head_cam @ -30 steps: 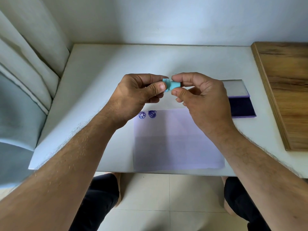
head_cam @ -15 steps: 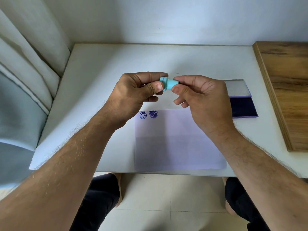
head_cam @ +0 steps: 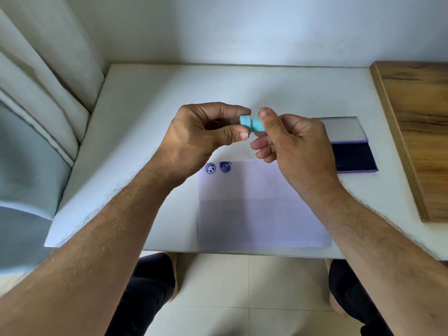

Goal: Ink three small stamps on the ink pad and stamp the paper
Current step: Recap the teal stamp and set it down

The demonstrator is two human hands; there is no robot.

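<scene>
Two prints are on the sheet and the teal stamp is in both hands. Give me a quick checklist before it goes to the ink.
1. Stamp held: ok. The left hand and the right hand both pinch the teal stamp above the table.
2. Stamp cap off, face exposed: cannot tell. The stamp is in one piece between the fingers, its ends hidden.
3. Ink pad open: ok. The ink pad lies with its lid folded back, dark surface bare.
4. Path to the pad: ok. Nothing lies between the right hand and the pad.
5. Space on the paper: ok. The paper bears two prints at its far left corner; the rest is blank.
</scene>
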